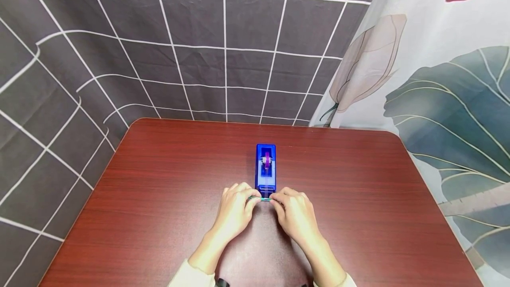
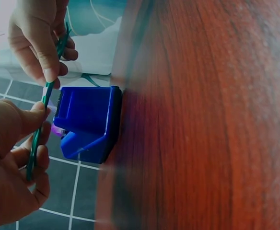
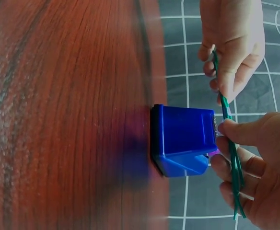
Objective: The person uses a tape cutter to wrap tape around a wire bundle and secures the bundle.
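A blue tape dispenser (image 1: 272, 181) stands on the table, its cutter end toward me and a roll of tape (image 1: 267, 159) in its middle. Just before that end, a bundle of thin green strands (image 3: 233, 160) is stretched crosswise between both hands. My left hand (image 1: 234, 211) pinches one part between thumb and fingers. On the other side my right hand (image 1: 298, 216) pinches it too, with loose strand ends fanning past the palm in the right wrist view. Between the fingertips a short piece of the bundle shows, close to the dispenser's toothed edge (image 2: 58, 103).
The reddish-brown wooden table (image 1: 179, 158) extends around the dispenser on all sides. Behind and to the left hangs a dark grey curtain (image 1: 195, 21) with white grid lines. A white curtain with leaf prints (image 1: 450, 101) hangs at the right.
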Available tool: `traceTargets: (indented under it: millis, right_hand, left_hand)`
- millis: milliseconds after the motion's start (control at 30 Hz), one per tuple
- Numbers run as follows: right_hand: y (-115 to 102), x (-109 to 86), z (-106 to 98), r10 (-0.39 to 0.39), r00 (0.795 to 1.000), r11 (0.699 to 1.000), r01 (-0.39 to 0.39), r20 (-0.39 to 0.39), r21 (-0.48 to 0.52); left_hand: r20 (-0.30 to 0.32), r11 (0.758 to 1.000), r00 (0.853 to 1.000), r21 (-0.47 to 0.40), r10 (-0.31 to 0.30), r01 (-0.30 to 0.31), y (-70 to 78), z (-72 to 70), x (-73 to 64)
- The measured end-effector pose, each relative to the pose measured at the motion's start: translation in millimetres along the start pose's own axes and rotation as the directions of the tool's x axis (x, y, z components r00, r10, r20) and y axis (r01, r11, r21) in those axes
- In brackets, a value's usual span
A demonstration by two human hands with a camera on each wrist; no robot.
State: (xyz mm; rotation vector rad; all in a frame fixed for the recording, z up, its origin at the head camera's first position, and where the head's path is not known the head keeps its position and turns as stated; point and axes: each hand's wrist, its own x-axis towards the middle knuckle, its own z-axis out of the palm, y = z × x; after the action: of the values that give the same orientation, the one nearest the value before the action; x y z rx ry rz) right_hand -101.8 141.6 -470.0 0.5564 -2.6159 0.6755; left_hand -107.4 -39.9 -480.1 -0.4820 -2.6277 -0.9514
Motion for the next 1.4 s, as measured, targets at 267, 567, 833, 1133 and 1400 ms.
traceTargets:
  millis: [267,567,833,1133,1400]
  right_hand:
    - [-2,1.8,-3,0.023,0.999,1.0,-0.023,0.043,0.014]
    - [-3,1.1,-5,0.008,0.998,1.0,-0.008,0.061,-0.001]
    - [0,-1.4,-6,-0.032,0.999,0.999,0.032,0.04,-0.003]
    - [-2,-5.7,-11,-0.062,0.997,0.998,0.062,0.056,-0.002]
    - [-6,-10.0,-15,-0.079,0.994,0.997,0.078,0.073,0.022]
  left_hand:
    - [-0.026,0.999,0.999,-0.019,0.029,-0.029,-1.8,0.1,-0.4]
    - [-0.049,0.999,0.998,-0.029,0.038,-0.04,-1.7,1.0,-0.8]
    - [-0.057,0.998,0.996,-0.011,0.063,-0.063,-0.3,1.6,-3.5]
    - [-0.05,0.998,0.997,-0.006,0.065,-0.066,1.5,0.3,-9.9]
    - [-0.06,0.996,0.995,-0.01,0.085,-0.086,2.8,-3.7,-16.5]
